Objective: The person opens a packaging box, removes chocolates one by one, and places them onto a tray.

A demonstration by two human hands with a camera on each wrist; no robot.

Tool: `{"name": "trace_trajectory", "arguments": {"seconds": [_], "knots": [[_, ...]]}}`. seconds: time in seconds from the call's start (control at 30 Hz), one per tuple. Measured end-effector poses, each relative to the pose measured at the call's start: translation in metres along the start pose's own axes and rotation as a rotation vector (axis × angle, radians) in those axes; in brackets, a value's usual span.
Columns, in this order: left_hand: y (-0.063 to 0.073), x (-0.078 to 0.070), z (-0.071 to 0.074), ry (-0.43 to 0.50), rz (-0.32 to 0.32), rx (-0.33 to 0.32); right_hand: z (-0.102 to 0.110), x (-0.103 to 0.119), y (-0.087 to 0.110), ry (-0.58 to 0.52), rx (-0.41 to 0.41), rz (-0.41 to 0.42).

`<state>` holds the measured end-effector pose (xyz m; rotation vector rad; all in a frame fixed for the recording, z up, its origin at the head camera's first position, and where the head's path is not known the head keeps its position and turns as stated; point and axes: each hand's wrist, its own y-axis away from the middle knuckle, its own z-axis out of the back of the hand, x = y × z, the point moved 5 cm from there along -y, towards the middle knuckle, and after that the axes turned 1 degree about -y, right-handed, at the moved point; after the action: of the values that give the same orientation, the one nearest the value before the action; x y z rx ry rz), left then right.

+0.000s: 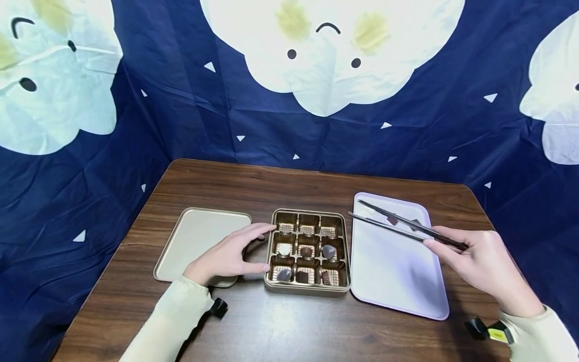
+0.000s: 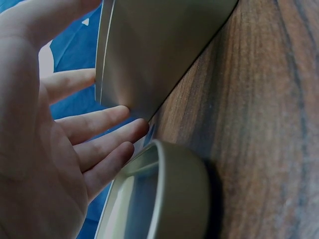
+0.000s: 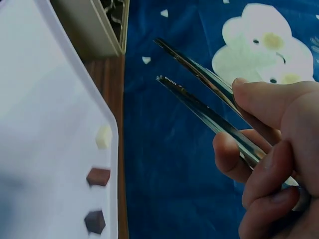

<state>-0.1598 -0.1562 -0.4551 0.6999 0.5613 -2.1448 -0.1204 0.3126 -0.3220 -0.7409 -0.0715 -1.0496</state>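
A gold tin box (image 1: 309, 290) with a divided gold liner stands mid-table. Chocolates sit in its middle and near rows, among them a white chocolate (image 1: 284, 250) and a dark chocolate (image 1: 329, 251); the far row shows bare liner. My left hand (image 1: 228, 255) rests against the box's left side, thumb and fingers extended. In the left wrist view its fingertips meet the tin wall (image 2: 159, 45). My right hand (image 1: 479, 256) holds long metal tweezers (image 1: 398, 229) over the tray (image 1: 398, 281). Their tips are apart with nothing between them, as the right wrist view shows.
Left of the box lies the gold lid (image 1: 203, 236), partly behind my left hand. On the tray's far part are a white piece (image 3: 103, 137), a reddish-brown piece (image 3: 98, 177) and a dark piece (image 3: 94, 222). A blue cloth (image 1: 271, 125) with clouds hangs behind the wooden table (image 1: 280, 322).
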Motion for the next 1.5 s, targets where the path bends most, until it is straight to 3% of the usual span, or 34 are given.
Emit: {"name": "trace_trajectory", "arguments": {"seconds": [0.17, 0.6, 0.83, 1.3, 1.5], "knots": [[0.001, 0.000, 0.000, -0.009, -0.002, -0.003, -0.015, 0.016, -0.011, -0.039, 0.050, 0.046], [-0.002, 0.000, 0.001, -0.009, -0.010, -0.006, -0.053, 0.066, -0.036, -0.167, 0.196, 0.296], [-0.001, -0.001, 0.002, -0.012, -0.013, -0.007, -0.069, 0.091, -0.047, -0.160, 0.266, 0.403], [-0.001, -0.001, 0.000, -0.017, -0.006, -0.002, -0.085, 0.113, -0.058, -0.027, 0.386, 0.344], [-0.001, 0.000, -0.001, -0.019, -0.003, 0.001, -0.088, 0.124, -0.066, 0.024, 0.475, 0.286]]}}
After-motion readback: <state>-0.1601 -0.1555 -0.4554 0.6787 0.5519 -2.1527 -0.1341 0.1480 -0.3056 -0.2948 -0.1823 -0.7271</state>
